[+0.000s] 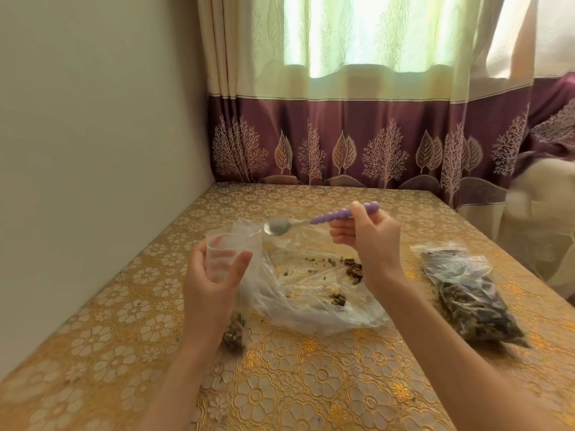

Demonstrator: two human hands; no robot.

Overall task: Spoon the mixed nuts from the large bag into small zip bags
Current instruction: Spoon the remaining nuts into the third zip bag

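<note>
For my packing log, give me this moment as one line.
left hand: holds small zip bag open | right hand: holds spoon, empty | large bag: nearly empty

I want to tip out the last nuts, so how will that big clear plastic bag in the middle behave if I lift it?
The large clear plastic bag lies crumpled and flat on the table, so it will likely be floppy. Only a few scattered nuts remain, so probably very light. Its open mouth may sag and spill them.
</note>
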